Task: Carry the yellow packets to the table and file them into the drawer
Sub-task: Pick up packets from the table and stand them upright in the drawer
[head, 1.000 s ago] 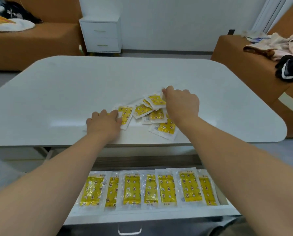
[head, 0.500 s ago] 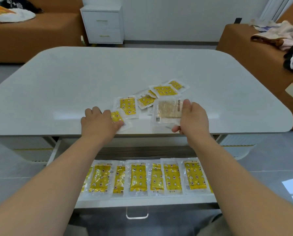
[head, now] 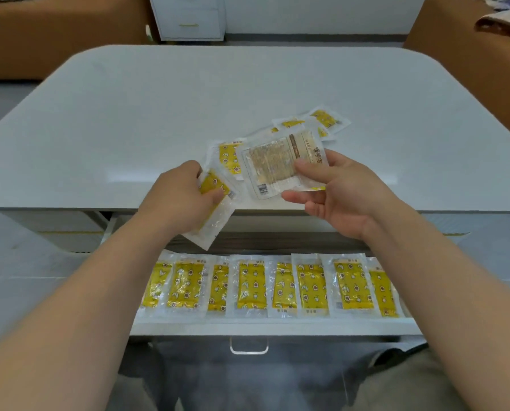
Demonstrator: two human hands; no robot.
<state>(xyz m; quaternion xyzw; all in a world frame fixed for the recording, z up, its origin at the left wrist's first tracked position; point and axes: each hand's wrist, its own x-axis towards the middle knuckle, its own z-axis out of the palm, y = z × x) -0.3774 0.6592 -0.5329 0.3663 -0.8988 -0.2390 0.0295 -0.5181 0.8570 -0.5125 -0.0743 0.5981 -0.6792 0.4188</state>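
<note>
Since each of my hands holds a packet, the entries begin there, all placed from the open drawer (head: 277,328).

1. Left-hand packet (head: 213,203): gripped in my left hand (head: 175,200), fingers curled round it. It hangs past the table's near edge, directly above the drawer's back left. Its long axis runs roughly front-to-back, with the clear end pointing down at the drawer.
2. Right-hand packet (head: 273,166): pinched in my right hand (head: 344,192), thumb on top, fingers beneath. It sits above and beyond the drawer's back edge, over the table. The pale printed back faces me and the long axis lies crosswise.
3. Filed row (head: 252,284): packets inside the drawer, yellow faces up, side by side and overlapping, long axes front-to-back.
4. Loose packets (head: 325,118): scattered on the table (head: 159,108), well beyond the drawer.
5. Drawer handle (head: 249,347): on the front, nearest me.

Judgement: the left packet is nearer the drawer and lies the way the row does, so it looks ready to go straight down. The right one probably needs flipping and a quarter turn first.
</note>
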